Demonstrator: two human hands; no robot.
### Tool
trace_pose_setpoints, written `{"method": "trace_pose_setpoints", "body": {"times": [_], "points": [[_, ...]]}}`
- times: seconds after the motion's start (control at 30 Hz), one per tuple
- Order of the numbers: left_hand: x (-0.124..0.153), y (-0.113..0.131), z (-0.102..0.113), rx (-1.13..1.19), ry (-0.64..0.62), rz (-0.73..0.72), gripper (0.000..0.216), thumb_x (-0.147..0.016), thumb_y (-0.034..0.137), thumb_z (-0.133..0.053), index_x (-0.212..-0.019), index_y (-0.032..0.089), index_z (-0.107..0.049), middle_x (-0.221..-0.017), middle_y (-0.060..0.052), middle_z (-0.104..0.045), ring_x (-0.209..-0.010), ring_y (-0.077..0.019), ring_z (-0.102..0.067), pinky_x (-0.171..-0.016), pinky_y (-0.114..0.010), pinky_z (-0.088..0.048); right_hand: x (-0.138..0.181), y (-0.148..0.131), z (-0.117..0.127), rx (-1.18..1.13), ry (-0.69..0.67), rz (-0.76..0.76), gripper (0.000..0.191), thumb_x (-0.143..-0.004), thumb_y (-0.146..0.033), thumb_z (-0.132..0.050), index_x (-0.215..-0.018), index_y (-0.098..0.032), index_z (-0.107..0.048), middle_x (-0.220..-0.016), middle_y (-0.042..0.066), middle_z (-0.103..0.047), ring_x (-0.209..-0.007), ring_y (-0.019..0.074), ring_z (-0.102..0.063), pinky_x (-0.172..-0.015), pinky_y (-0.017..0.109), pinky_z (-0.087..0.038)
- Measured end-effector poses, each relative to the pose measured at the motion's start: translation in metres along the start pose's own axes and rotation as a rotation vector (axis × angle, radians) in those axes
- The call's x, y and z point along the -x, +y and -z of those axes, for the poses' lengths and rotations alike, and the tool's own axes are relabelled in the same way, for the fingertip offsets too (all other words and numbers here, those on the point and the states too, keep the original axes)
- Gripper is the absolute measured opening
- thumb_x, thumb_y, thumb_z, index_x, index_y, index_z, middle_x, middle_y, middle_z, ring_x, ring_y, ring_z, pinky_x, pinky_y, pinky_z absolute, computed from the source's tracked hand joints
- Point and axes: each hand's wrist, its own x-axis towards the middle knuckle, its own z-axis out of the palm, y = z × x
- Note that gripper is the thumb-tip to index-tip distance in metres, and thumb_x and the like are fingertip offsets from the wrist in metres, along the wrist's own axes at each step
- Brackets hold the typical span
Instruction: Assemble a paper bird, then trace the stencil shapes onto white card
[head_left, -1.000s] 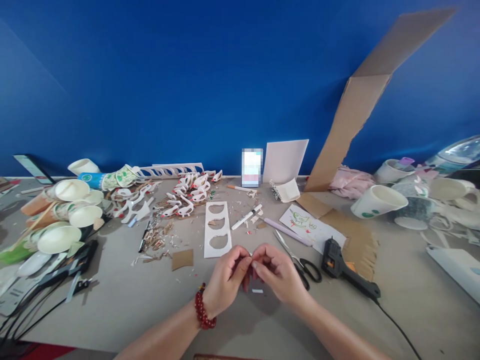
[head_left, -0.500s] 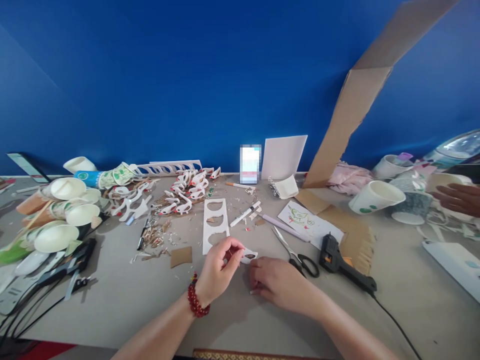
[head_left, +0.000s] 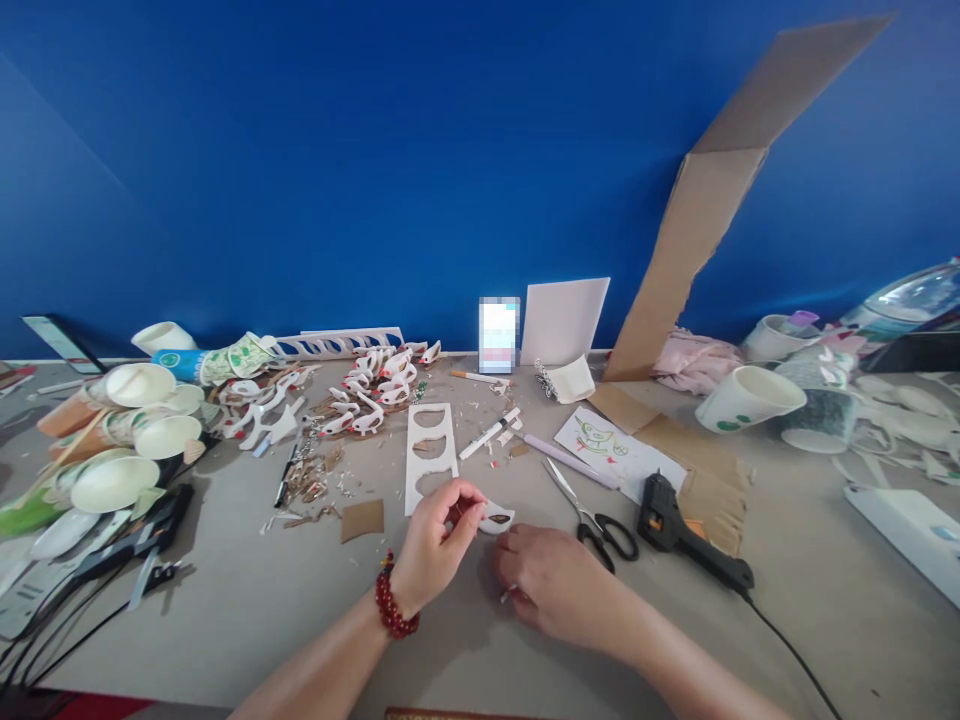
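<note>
My left hand (head_left: 441,535), with a red bead bracelet (head_left: 396,605) at the wrist, pinches a small white bird-shaped foam cutout (head_left: 499,516) that has an opening in its middle. Just right of it, my right hand (head_left: 551,580) is low over the table with its fingers curled together. A tiny pale tip (head_left: 505,595) shows at those fingers, but what they hold is mostly hidden. Behind my left hand lies a white foam strip (head_left: 412,465) with cut-out holes. Farther back is a pile of white bird cutouts (head_left: 367,390) with red marks.
Scissors (head_left: 592,520) and a black glue gun (head_left: 686,535) lie right of my hands, beside a bird drawing (head_left: 600,440) on paper. A white marker (head_left: 489,433) lies ahead. Paper cups (head_left: 116,480) crowd the left; another cup (head_left: 750,398) stands right. A cardboard square (head_left: 362,520) lies left.
My right hand has shifted slightly left and toward me; my left hand still pinches the cutout. Another person's hand at the right edge has gone from view.
</note>
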Motion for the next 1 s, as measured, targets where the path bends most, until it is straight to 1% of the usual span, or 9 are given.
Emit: {"method": "trace_pose_setpoints", "body": {"times": [0.13, 0.23, 0.37, 0.47, 0.53, 0.63, 0.77, 0.9, 1.0], "points": [[0.001, -0.001, 0.000, -0.010, 0.006, -0.004, 0.014, -0.094, 0.028, -0.051, -0.087, 0.019, -0.059, -0.077, -0.001, -0.060, -0.066, -0.0127, -0.055, -0.064, -0.021, -0.043, 0.001, -0.001, 0.000, -0.053, 0.009, 0.033, 0.014, -0.077, -0.011, -0.053, -0.084, -0.017, -0.063, -0.091, 0.009, -0.069, -0.087, 0.0238, -0.063, -0.073, 0.030, -0.044], [0.001, 0.000, 0.001, 0.001, 0.001, 0.001, 0.014, -0.094, 0.029, -0.051, -0.088, 0.019, -0.059, -0.080, -0.001, -0.061, -0.068, -0.0127, -0.055, -0.066, -0.021, -0.044, 0.002, 0.002, 0.005, -0.236, 0.049, 0.024, 0.019, -0.071, -0.008, -0.054, -0.084, -0.018, -0.063, -0.084, 0.005, -0.068, -0.079, 0.0200, -0.062, -0.068, 0.027, -0.043], [0.001, 0.000, 0.002, 0.121, -0.023, 0.045, 0.021, -0.096, 0.035, -0.049, -0.087, 0.018, -0.059, -0.079, -0.001, -0.059, -0.069, -0.0128, -0.055, -0.064, -0.021, -0.043, 0.000, 0.010, 0.012, -0.671, 0.274, -0.041, 0.027, -0.071, -0.007, -0.052, -0.089, -0.019, -0.066, -0.083, 0.002, -0.065, -0.075, 0.0155, -0.059, -0.070, 0.025, -0.044], [0.002, -0.001, -0.002, 0.244, -0.082, 0.085, 0.027, -0.096, 0.040, -0.048, -0.083, 0.017, -0.057, -0.071, 0.000, -0.055, -0.064, -0.0116, -0.051, -0.059, -0.020, -0.039, -0.004, 0.015, 0.007, -1.062, 0.455, -0.120, 0.018, -0.078, -0.018, -0.056, -0.094, -0.018, -0.065, -0.078, 0.002, -0.063, -0.071, 0.0148, -0.058, -0.067, 0.025, -0.046], [0.004, -0.001, -0.006, 0.294, -0.144, 0.097, 0.028, -0.095, 0.041, -0.050, -0.082, 0.017, -0.057, -0.070, 0.001, -0.054, -0.063, -0.0115, -0.050, -0.058, -0.020, -0.039, -0.007, 0.016, 0.002, -1.227, 0.553, -0.196, 0.016, -0.079, -0.028, -0.062, -0.093, -0.018, -0.061, -0.075, 0.001, -0.061, -0.068, 0.0150, -0.057, -0.064, 0.025, -0.045], [0.007, -0.002, -0.013, 0.330, -0.192, 0.101, 0.027, -0.093, 0.041, -0.054, -0.081, 0.017, -0.055, -0.074, 0.000, -0.054, -0.064, -0.0112, -0.051, -0.059, -0.021, -0.040, -0.010, 0.015, -0.004, -1.296, 0.606, -0.249, 0.021, -0.077, -0.034, -0.068, -0.088, -0.019, -0.059, -0.076, 0.001, -0.060, -0.069, 0.0152, -0.057, -0.064, 0.026, -0.045], [0.008, -0.002, -0.014, 0.304, -0.146, 0.105, 0.026, -0.093, 0.040, -0.053, -0.080, 0.017, -0.054, -0.072, 0.000, -0.054, -0.063, -0.0113, -0.049, -0.059, -0.021, -0.039, -0.011, 0.011, -0.003, -1.278, 0.594, -0.247, 0.022, -0.077, -0.037, -0.069, -0.083, -0.019, -0.058, -0.071, 0.000, -0.059, -0.067, 0.0146, -0.055, -0.061, 0.025, -0.044], [0.007, -0.001, -0.010, 0.189, -0.099, 0.052, 0.021, -0.092, 0.036, -0.055, -0.083, 0.018, -0.057, -0.075, -0.001, -0.057, -0.067, -0.0126, -0.050, -0.061, -0.022, -0.040, -0.010, 0.009, -0.001, -1.253, 0.579, -0.248, 0.025, -0.075, -0.040, -0.071, -0.082, -0.019, -0.058, -0.069, -0.001, -0.058, -0.064, 0.0143, -0.055, -0.059, 0.025, -0.044], [0.006, 0.000, -0.009, 0.266, -0.125, 0.106, 0.020, -0.090, 0.034, -0.055, -0.079, 0.018, -0.055, -0.072, 0.000, -0.055, -0.063, -0.0120, -0.050, -0.059, -0.022, -0.040, -0.009, 0.009, 0.001, -1.265, 0.578, -0.256, 0.027, -0.079, -0.043, -0.069, -0.086, -0.018, -0.062, -0.071, 0.000, -0.061, -0.067, 0.0151, -0.058, -0.062, 0.026, -0.046]]}}
